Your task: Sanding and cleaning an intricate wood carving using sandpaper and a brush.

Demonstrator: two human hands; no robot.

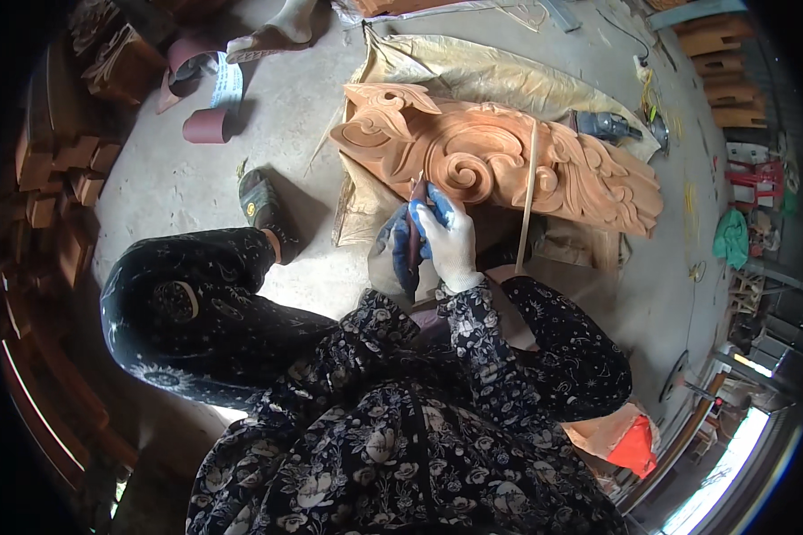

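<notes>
From here I see the carving (pixel 500 165) over the cloth (pixel 473 76), whose far edge shows behind: prob. heavy, stiff; leaf tips could chip, so I'd grip the thick body. A stick (pixel 530 178) crosses it, prob. light. The brown strip (pixel 414 247), at the carving's near edge, left of ctr, looks thin, bendy; best held by its sides. R hand (pixel 452 239) pinches it, thumb vs. fingers; L hand (pixel 385 257) curls alongside, can't tell if gripping.
</notes>
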